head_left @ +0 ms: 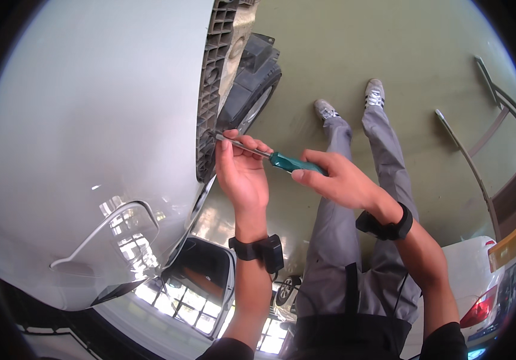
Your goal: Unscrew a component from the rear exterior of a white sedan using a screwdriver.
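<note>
My right hand (340, 178) is closed round the green handle of a screwdriver (291, 163). Its metal shaft runs left, with the tip at the dark plastic grid (207, 102) along the edge of a silver car panel (102, 108). Whether the tip sits in a fastener is too small to tell. Close to that edge, my left hand (243, 171) has its palm turned up, with thumb and fingers round the front part of the shaft. Each wrist wears a black strap with a small box.
Beyond the grid lies a car wheel (258, 99) with a black tyre. My legs and shoes (374, 93) are over the greenish floor (354, 36). At the right stand a metal-framed chair (474, 156) and a white car (471, 270) with a red tail light.
</note>
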### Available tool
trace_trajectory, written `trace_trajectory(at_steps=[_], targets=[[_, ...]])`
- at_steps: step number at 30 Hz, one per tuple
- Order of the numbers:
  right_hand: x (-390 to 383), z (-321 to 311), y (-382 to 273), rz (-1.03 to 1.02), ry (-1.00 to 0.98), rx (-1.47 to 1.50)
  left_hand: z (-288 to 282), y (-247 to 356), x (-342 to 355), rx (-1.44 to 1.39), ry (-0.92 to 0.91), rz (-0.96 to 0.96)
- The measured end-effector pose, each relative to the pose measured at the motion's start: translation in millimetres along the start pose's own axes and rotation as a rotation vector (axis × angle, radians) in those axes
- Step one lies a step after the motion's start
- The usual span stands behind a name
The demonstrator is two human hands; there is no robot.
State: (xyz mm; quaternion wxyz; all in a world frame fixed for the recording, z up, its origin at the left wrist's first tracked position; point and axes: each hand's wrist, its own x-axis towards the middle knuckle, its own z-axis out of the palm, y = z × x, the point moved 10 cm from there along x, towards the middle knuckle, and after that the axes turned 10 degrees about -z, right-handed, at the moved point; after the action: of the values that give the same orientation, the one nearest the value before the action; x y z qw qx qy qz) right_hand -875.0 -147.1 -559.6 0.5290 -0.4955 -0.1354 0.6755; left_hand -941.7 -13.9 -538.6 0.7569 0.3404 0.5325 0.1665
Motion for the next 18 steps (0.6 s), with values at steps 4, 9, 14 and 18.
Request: trace_trajectory(at_steps=[4,9,14,18], targets=[[6.8,1.8,2.4,-0.012,-0.011,-0.066,-6.7,4.5,3.7,-0.015,0.037,0.044],[9.5,0.3,-1.5,-0.008,-0.014,-0.077,-8.4,3.3,6.3,-0.012,0.050,0.047],[10.6,6.6,-1.7,-0.036,-0.008,-0.112,-14.1,4.6,5.6,-0.056,0.061,0.048],[9.9,6.5,-6.3,-0.047,-0.010,-0.096,-9.1,6.6,4.2,-0.062,0.058,0.035]])
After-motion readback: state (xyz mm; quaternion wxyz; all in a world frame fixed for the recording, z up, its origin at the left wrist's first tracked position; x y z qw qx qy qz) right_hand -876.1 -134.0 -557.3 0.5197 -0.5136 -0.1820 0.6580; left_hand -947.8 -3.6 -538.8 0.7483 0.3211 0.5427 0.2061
